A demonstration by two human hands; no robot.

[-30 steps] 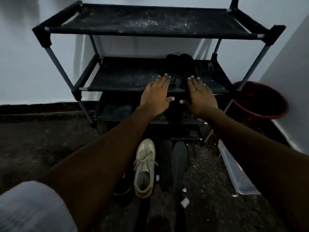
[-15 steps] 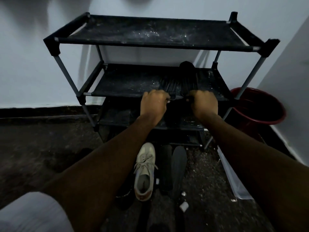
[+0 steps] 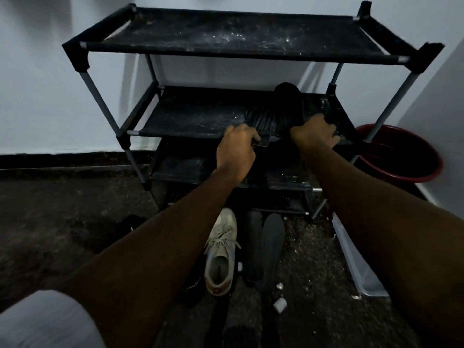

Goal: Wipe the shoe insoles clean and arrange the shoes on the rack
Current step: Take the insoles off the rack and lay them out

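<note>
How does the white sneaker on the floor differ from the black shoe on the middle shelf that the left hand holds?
The white sneaker is pale with laces; the black shoe is dark with a ribbed top. The sneaker lies on the floor; the black shoe sits on the middle shelf. No hand touches the sneaker; the left hand grips the black shoe's near end. Both lie lengthwise toward the wall.

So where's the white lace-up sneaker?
In the head view, the white lace-up sneaker sits on the floor in front of the black rack, left of two dark insoles.
</note>
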